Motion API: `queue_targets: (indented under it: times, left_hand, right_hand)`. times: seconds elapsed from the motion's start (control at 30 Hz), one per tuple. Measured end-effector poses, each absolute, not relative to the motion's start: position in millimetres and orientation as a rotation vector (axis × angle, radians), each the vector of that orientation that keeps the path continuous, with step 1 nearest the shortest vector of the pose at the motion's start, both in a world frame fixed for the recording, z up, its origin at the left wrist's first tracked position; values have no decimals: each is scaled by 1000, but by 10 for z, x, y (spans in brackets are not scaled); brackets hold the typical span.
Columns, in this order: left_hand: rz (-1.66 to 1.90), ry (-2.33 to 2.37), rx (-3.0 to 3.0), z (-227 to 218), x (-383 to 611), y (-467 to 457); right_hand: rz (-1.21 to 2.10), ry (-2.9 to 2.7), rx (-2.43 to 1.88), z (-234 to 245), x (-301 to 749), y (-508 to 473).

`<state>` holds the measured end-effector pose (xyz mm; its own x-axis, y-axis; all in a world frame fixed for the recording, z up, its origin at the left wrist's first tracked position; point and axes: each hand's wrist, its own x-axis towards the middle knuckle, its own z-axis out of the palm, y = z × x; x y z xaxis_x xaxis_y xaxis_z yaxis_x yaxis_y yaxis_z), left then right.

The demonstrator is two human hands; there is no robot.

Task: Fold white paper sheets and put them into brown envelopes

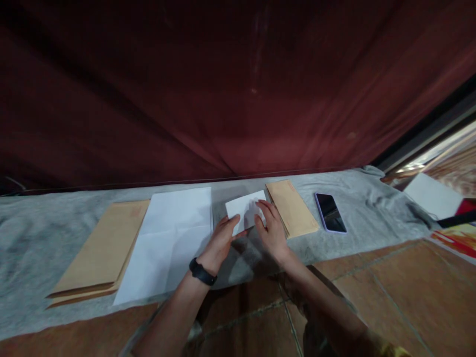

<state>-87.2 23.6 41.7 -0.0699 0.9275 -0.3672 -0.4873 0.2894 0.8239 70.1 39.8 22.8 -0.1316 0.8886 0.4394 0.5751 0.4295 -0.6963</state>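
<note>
A small white sheet of folded paper (243,204) is held up a little above the grey cloth, tilted. My left hand (222,238) grips its left lower edge, thumb on top and fingers beneath. At the paper's right end, my right hand (272,229) has its fingertips and thumb on the upper face, the fingers bent. Just right of that hand lies a stack of small brown envelopes (293,210). Creased white paper sheets (174,243) lie flat to the left, beside larger brown envelopes (100,248).
A phone (330,213) in a purple case lies right of the small envelopes. The grey cloth (379,213) runs along the floor tiles (405,287). Behind it hangs a dark red curtain (238,99). A white flat object (433,196) sits at the far right.
</note>
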Motion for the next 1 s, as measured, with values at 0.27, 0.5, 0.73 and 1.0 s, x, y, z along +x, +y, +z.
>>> queue_targets:
  times: [0.27, 0.5, 0.73, 1.0]
  left_hand:
    - [1100, 1104, 459, 386, -1002, 220]
    - [1259, 1471, 861, 131, -1115, 380]
    - [1016, 1853, 1241, 55, -1214, 513]
    - [624, 2114, 1469, 294, -1130, 438]
  right_hand:
    - [899, -1441, -1581, -171, 892, 704]
    - [815, -1619, -1637, -82, 936, 700]
    - [745, -1784, -1935, 87, 888, 696]
    - [692, -1869, -2053, 166, 841, 719]
